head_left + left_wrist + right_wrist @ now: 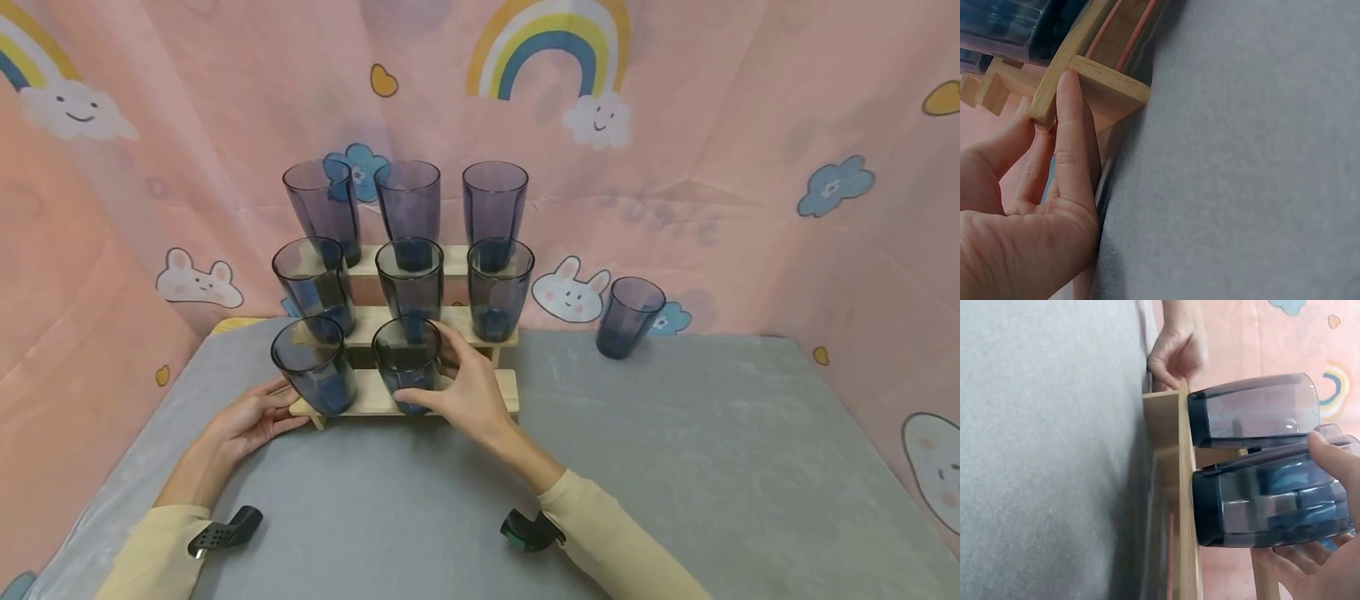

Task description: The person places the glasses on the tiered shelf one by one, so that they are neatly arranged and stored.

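Note:
A three-step wooden rack (508,390) bears several tinted, clear-walled glasses. My right hand (472,392) holds the middle glass (405,354) of the lowest step, thumb in front and fingers round the far side. In the right wrist view that glass (1272,506) has its dark base on or right at the board. Beside it on the same step stands another glass (313,367), to the left. My left hand (251,417) pinches the left end of the lowest step; in the left wrist view the thumb lies on one face of the board (1063,69) and a finger on the other.
Three glasses stand on the top step, among them a left one (322,204), and three on the middle step, including a right one (498,287). One lone glass (628,321) stands on the grey tabletop (675,467) to the right. A pink printed curtain (697,125) hangs behind.

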Available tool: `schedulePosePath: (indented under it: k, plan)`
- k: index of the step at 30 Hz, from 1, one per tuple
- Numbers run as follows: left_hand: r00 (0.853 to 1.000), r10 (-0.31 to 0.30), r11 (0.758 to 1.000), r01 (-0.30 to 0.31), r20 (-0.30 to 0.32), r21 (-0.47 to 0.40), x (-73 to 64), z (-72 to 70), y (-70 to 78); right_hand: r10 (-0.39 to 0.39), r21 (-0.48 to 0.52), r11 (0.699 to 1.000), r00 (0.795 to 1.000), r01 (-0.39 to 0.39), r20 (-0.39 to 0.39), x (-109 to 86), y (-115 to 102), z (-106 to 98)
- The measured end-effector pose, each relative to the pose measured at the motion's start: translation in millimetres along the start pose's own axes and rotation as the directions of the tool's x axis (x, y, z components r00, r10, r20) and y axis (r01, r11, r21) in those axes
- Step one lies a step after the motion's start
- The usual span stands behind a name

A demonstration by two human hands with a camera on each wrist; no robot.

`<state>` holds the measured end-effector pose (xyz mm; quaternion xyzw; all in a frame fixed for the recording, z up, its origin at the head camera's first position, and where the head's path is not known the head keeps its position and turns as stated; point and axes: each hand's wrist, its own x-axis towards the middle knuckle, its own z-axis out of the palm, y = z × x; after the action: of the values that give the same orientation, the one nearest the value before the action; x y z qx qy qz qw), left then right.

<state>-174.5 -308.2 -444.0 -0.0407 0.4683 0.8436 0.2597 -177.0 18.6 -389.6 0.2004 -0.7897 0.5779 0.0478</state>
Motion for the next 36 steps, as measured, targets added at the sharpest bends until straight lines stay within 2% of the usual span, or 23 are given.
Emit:
schedulePosePath:
  k: [4, 10, 17, 19, 22, 25, 29, 31, 36]
  plan:
    - [1.000, -0.002, 1.000, 0.002, -0.004, 0.006, 0.7, -0.3, 0.5, 0.028, -0.016, 0.999, 1.000, -0.028, 0.002, 1.1, -0.1, -0.8]
    - [1.000, -0.009, 1.000, 0.009, -0.010, -0.005, 0.4, 1.0, 2.0, 0.018, 0.010, 1.000, 1.000, -0.018, 0.016, 3.8, 3.1, -3.3]
    - [1.000, -0.010, 1.000, 0.010, 0.002, -0.024, 0.4, 2.3, 2.5, 0.016, -0.036, 0.999, 0.999, -0.015, 0.028, 3.3, 3.0, -10.2]
    - [1.000, -0.011, 1.000, 0.011, 0.003, -0.024, 0.2, 2.0, 2.2, -0.003, -0.044, 0.999, 1.000, 0.004, 0.017, 1.2, 3.3, -16.0]
    - [1.000, -0.012, 1.000, 0.012, -0.003, -0.024, 0.1, 1.6, 1.8, -0.084, -0.024, 0.996, 0.996, 0.083, -0.029, -2.5, 4.6, -29.8]
    - [1.000, -0.015, 1.000, 0.015, -0.011, -0.026, 0.0, 1.9, 1.8, -0.177, 0.001, 0.984, 0.979, 0.178, -0.098, -5.5, 5.9, -50.5]
    - [1.000, -0.015, 1.000, 0.015, 0.002, -0.025, -1.2, 2.3, 2.0, -0.258, -0.036, 0.966, 0.942, 0.256, -0.215, -7.2, 7.4, -85.3]
    - [1.000, -0.013, 1.000, 0.014, 0.004, -0.017, -1.7, 1.5, 1.9, -0.268, -0.087, 0.963, 0.924, 0.253, -0.274, -8.6, 2.0, -102.9]
    - [1.000, -0.013, 1.000, 0.012, -0.002, -0.019, -1.8, 0.6, 0.9, -0.245, -0.207, 0.963, 0.891, 0.176, -0.383, -12.7, -5.7, -144.3]
